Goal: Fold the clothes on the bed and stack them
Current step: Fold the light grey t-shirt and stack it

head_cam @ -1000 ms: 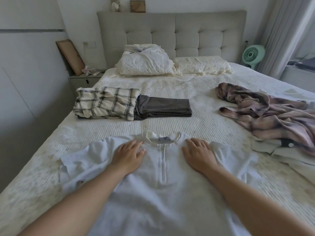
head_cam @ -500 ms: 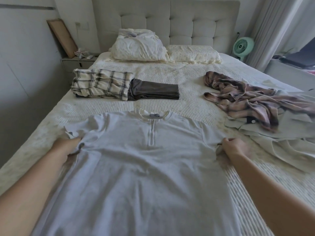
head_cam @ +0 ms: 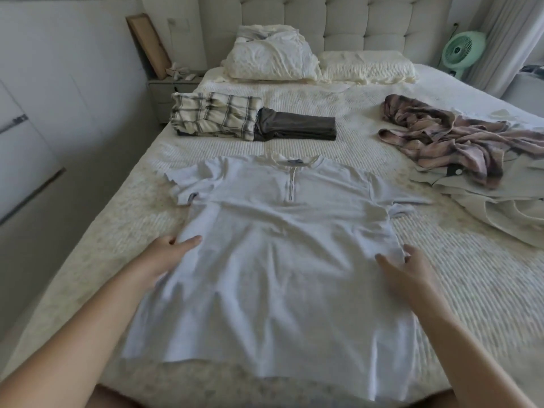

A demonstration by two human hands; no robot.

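White shirt (head_cam: 273, 260) flat mid-frame, left hand (head_cam: 167, 254) and right hand (head_cam: 412, 269) pinching its side edges.
Folded plaid (head_cam: 215, 116) and grey (head_cam: 297, 128) garments lie above; rumpled clothes (head_cam: 447, 139) lie upper right.

Running off the edge at three o'clock: beige garment (head_cam: 500, 201). Hiding fingers under white shirt (head_cam: 279, 260): left hand (head_cam: 164, 257).

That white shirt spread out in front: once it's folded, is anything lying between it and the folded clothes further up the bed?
Nothing visible. Only bare bedspread lies between the white shirt and the folded plaid piece and dark piece. The unfolded pile sits off to the right. Both hands, left and right, are at the shirt's side edges.
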